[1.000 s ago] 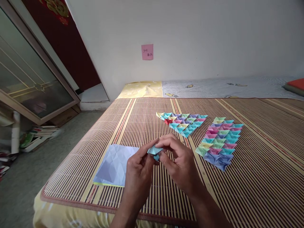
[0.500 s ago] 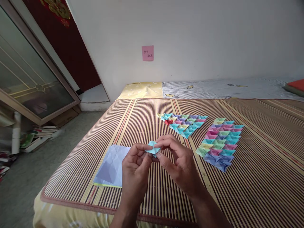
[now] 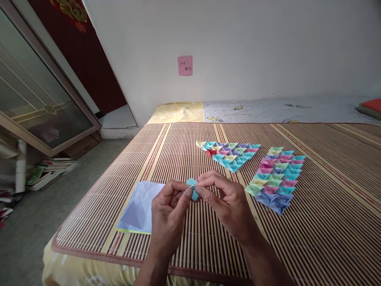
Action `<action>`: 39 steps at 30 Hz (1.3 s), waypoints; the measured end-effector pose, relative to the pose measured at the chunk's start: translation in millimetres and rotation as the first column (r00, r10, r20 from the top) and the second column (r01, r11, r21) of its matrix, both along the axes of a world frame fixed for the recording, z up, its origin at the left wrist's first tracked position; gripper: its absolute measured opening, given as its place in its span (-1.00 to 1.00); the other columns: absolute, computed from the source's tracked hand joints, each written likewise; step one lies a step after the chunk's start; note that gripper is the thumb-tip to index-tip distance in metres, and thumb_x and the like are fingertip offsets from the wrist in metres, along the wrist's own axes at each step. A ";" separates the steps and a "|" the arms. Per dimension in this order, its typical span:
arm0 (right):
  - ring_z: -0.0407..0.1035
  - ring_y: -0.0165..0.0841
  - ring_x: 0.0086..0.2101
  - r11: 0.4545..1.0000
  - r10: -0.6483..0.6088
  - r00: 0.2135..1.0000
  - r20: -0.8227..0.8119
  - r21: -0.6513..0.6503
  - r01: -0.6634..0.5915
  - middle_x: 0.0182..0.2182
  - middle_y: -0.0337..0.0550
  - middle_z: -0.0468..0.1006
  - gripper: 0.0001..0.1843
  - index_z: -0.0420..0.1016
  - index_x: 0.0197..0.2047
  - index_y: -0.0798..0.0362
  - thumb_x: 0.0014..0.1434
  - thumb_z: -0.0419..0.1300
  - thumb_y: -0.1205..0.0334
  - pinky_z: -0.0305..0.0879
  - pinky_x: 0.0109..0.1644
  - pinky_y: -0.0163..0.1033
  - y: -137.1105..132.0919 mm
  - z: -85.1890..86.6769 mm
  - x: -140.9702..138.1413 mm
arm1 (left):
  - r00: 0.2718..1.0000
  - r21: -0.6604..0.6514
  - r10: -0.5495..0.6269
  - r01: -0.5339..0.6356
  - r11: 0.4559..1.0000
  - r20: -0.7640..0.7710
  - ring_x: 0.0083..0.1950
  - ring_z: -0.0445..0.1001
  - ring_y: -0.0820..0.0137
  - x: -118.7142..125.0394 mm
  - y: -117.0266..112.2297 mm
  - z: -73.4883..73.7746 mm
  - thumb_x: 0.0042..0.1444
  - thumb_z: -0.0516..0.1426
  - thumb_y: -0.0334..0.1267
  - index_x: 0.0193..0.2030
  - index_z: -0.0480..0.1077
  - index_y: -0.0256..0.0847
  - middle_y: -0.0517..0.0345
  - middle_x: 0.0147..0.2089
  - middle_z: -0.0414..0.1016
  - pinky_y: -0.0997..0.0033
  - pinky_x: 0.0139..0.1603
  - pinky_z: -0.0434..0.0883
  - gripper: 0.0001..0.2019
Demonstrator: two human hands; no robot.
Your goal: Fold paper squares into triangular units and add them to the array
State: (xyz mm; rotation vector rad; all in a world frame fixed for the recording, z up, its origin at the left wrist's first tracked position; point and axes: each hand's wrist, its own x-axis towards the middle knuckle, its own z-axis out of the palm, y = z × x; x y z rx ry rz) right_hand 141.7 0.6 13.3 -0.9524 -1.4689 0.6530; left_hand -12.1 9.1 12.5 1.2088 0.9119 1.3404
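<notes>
Between my two hands, above the slatted mat, is a small folded piece of light-blue paper (image 3: 191,182). My left hand (image 3: 168,208) pinches its left side between thumb and forefinger. On the opposite side, the thumb and forefinger of my right hand (image 3: 228,204) pinch it too. The fingertips cover part of the paper. Left of my left hand, partly behind it, lies a creased stack of pale purple paper squares (image 3: 135,210) with a yellow-green edge showing underneath.
Folded paper boats in several colours lie in a triangular group (image 3: 230,153) beyond my hands and in a slanted group (image 3: 275,178) to the right. The bamboo mat (image 3: 101,214) covers the bed. A pink note (image 3: 185,65) sticks to the wall. Books (image 3: 50,172) sit on the floor.
The blue paper has turned from a wide, flat diamond to an upright shape with a fold pinched at its middle. My thumbs have moved up onto it and closer together.
</notes>
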 end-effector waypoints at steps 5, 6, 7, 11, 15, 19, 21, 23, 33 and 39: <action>0.54 -0.26 -0.17 0.997 -0.025 0.996 -0.087 -0.070 0.019 -0.27 -0.20 0.62 -0.89 0.57 -0.31 -0.03 0.30 0.31 0.30 0.45 -0.05 -0.12 0.3 -0.9 -2.1 | 0.999 0.014 -0.028 0.028 1.000 -0.031 -0.33 0.51 0.44 1.6 -1.2 -0.2 0.22 0.36 -0.18 -0.30 0.52 -0.19 0.20 -0.37 0.56 0.51 -0.27 0.48 -0.82; 0.54 -0.25 -0.16 0.997 -0.043 0.995 -0.090 -0.074 0.036 -0.27 -0.19 0.62 -0.89 0.56 -0.32 -0.03 0.29 0.31 0.30 0.45 -0.04 -0.12 0.0 -1.2 -3.1 | 0.999 0.001 -0.028 0.028 1.000 -0.020 -0.33 0.51 0.45 2.6 -1.1 -0.7 0.23 0.36 -0.18 -0.30 0.51 -0.20 0.21 -0.37 0.56 0.52 -0.27 0.48 -0.82; 0.55 -0.25 -0.16 0.996 -0.061 0.994 -0.087 -0.070 0.055 -0.27 -0.19 0.62 -0.88 0.56 -0.32 -0.03 0.29 0.30 0.30 0.45 -0.04 -0.11 -0.4 -1.5 -4.1 | 1.000 -0.015 -0.026 0.026 1.000 0.003 -0.33 0.51 0.46 3.6 -0.8 -1.4 0.22 0.37 -0.19 -0.31 0.50 -0.20 0.22 -0.37 0.55 0.53 -0.26 0.48 -0.81; 0.55 -0.26 -0.16 0.992 -0.126 0.990 -0.066 -0.011 0.126 -0.30 -0.21 0.61 -0.87 0.53 -0.34 -0.02 0.28 0.29 0.32 0.45 -0.04 -0.13 -1.6 -2.0 -8.0 | 0.992 -0.052 -0.058 0.064 0.997 0.113 -0.30 0.53 0.47 5.5 1.2 -4.0 0.23 0.36 -0.20 -0.27 0.44 -0.19 0.24 -0.36 0.57 0.53 -0.22 0.48 -0.80; 0.55 -0.29 -0.19 0.985 -0.166 0.985 -0.055 0.039 0.169 -0.32 -0.23 0.60 -0.87 0.52 -0.33 -0.01 0.27 0.29 0.34 0.45 -0.09 -0.17 -1.2 -3.3 -11.7 | 0.995 -0.037 -0.064 0.067 0.997 0.081 -0.33 0.52 0.46 3.8 2.5 -6.4 0.29 0.32 -0.17 -0.30 0.45 -0.22 0.20 -0.39 0.57 0.51 -0.22 0.48 -0.78; 0.54 -0.33 -0.24 0.984 -0.175 0.983 -0.053 0.030 0.177 -0.33 -0.26 0.59 -0.87 0.51 -0.34 0.00 0.26 0.29 0.36 0.44 -0.13 -0.21 -1.3 -4.7 -14.5 | 0.996 -0.020 -0.033 0.034 0.999 0.082 -0.35 0.51 0.46 3.6 2.0 -6.7 0.25 0.34 -0.19 -0.33 0.46 -0.23 0.20 -0.41 0.56 0.52 -0.25 0.47 -0.78; 0.53 -0.34 -0.24 0.983 -0.182 0.981 -0.063 0.026 0.184 -0.33 -0.26 0.59 -0.87 0.51 -0.34 0.00 0.25 0.30 0.36 0.44 -0.13 -0.21 -1.6 -5.3 -15.4 | 0.995 -0.024 -0.035 0.038 0.999 0.095 -0.35 0.52 0.48 4.0 2.6 -6.7 0.25 0.35 -0.22 -0.33 0.46 -0.22 0.21 -0.42 0.56 0.54 -0.25 0.47 -0.79; 0.53 -0.33 -0.23 0.981 -0.189 0.978 -0.083 0.022 0.192 -0.32 -0.25 0.60 -0.87 0.51 -0.34 -0.01 0.25 0.30 0.35 0.44 -0.12 -0.20 -1.9 -6.5 -16.0 | 0.989 -0.054 -0.066 0.074 0.996 0.135 -0.36 0.54 0.47 4.3 4.4 -7.4 0.23 0.36 -0.22 -0.29 0.45 -0.20 0.23 -0.42 0.58 0.53 -0.24 0.49 -0.81; 0.53 -0.30 -0.17 0.988 -0.132 0.983 -0.127 -0.091 0.121 -0.25 -0.22 0.60 -0.90 0.58 -0.13 -0.04 0.28 0.35 0.25 0.45 -0.06 -0.16 -1.1 -7.3 -2.9 | 0.984 -0.045 -0.173 0.171 0.984 -0.044 -0.32 0.58 0.38 -3.3 6.7 -4.0 0.29 0.30 -0.14 -0.29 0.55 -0.22 0.13 -0.37 0.62 0.43 -0.21 0.54 -0.79; 0.44 -0.36 -0.35 0.959 0.111 0.992 -0.064 -0.256 -0.124 -0.40 -0.24 0.56 -0.81 0.58 -0.29 0.02 0.35 0.28 0.14 0.35 -0.27 -0.25 -1.4 1.9 11.3 | 0.954 -0.045 -0.243 0.238 0.970 -0.175 -0.29 0.53 0.41 -8.4 6.1 -1.9 0.32 0.28 -0.09 -0.30 0.53 -0.22 0.16 -0.35 0.55 0.47 -0.22 0.49 -0.75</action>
